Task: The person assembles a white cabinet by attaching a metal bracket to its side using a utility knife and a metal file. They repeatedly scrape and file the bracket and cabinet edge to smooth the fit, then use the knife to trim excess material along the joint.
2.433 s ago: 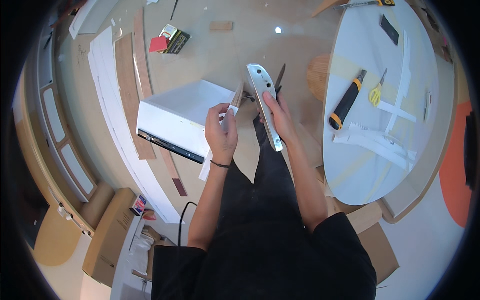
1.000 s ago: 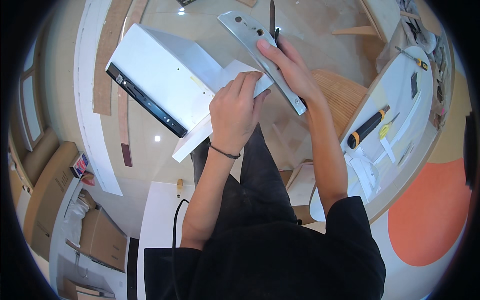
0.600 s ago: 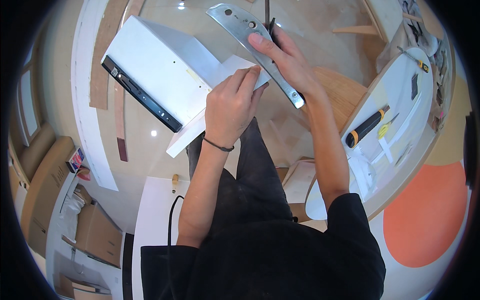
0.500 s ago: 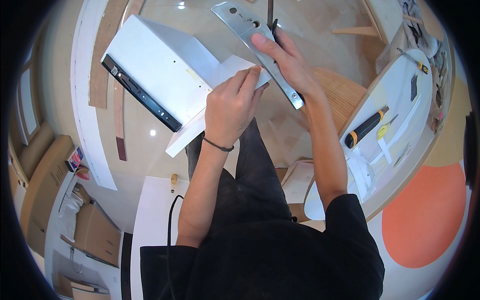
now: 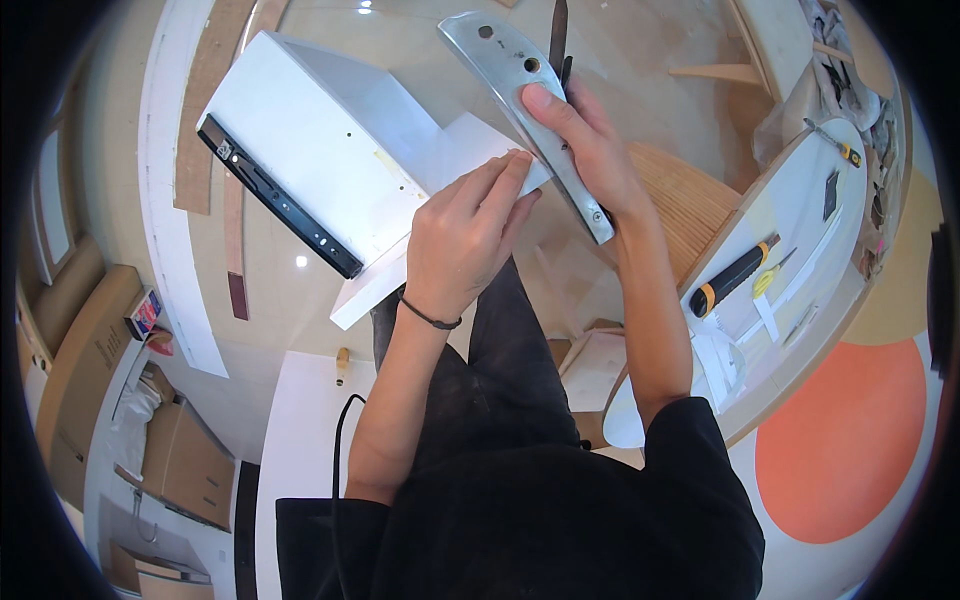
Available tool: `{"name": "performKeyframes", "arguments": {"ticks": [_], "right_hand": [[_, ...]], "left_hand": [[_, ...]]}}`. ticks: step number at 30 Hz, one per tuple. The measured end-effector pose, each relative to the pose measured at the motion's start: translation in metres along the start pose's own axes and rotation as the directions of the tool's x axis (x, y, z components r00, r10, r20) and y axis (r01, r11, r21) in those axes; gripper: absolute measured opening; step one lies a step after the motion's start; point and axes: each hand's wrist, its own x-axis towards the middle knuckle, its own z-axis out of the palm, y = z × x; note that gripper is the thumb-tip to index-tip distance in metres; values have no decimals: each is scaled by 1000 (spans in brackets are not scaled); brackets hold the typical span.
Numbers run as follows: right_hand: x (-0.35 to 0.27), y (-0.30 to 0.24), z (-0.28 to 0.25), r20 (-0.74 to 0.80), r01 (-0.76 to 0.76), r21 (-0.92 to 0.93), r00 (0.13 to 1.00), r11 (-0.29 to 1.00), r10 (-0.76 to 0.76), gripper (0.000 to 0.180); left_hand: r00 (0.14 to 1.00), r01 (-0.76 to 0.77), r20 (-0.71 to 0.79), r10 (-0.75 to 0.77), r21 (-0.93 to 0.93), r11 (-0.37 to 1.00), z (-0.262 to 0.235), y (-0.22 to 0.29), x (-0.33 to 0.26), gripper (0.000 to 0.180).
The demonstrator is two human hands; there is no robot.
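A white drawer-like box (image 5: 320, 130) stands tilted in front of me, with a black slide rail (image 5: 280, 200) along its lower left edge. A white front panel (image 5: 372, 288) runs along its near side. My left hand (image 5: 462, 235) is closed on the panel's right end, fingers together at the corner. In my right hand (image 5: 592, 150) is a long silver metal tool (image 5: 508, 72) with holes and one curved end; my thumb lies on its flat face. Its lower part is close beside the panel's end; I cannot tell if they touch. A dark bar rises behind it.
On the right, a white rounded table (image 5: 845, 235) bears a black-and-orange cutter (image 5: 735, 275), a yellow-handled tool (image 5: 768, 275), a screwdriver (image 5: 835, 143) and white strips. Beside it is a wooden seat (image 5: 680, 195). Wood strips (image 5: 236, 230) lie left; cardboard boxes (image 5: 185, 465) stand lower left.
My right hand and the metal tool have shifted slightly right and down. My left hand stays on the panel's end; the view has moved a little.
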Motion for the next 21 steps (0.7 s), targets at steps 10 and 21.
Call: {"name": "performKeyframes", "arguments": {"ticks": [10,21], "right_hand": [[-3,-4,1,32,75,-24,997,997,-74,55],[-2,-5,-1,62,-23,13,998,1000,22,55]], "left_hand": [[998,-46,-43,47,30,998,4,-2,-3,34],[997,-51,-62,53,34,998,5,-1,-3,36]]}}
